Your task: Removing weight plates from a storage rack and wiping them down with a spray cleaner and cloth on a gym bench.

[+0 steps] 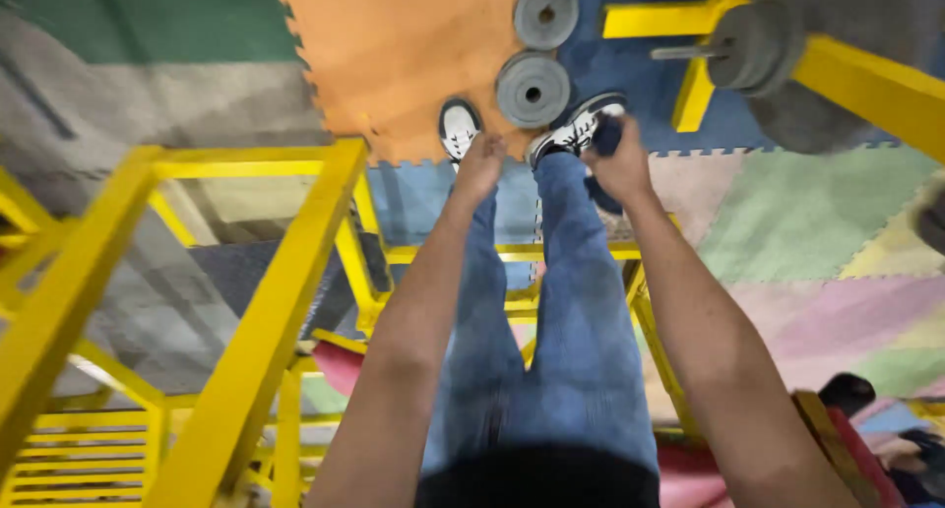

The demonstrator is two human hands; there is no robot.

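Yellow frame (258,311), blue jeans (581,331)

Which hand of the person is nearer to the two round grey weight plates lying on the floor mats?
The left. The left hand is just below and left of the lower grey weight plate, apart from it. The right hand is farther, to the lower right, gripping a dark object.

No pkgs, labels, signs or screens visible.

Bright, even indoor light with soft shadows; motion blur smears the edges, which bend with wide-angle distortion.
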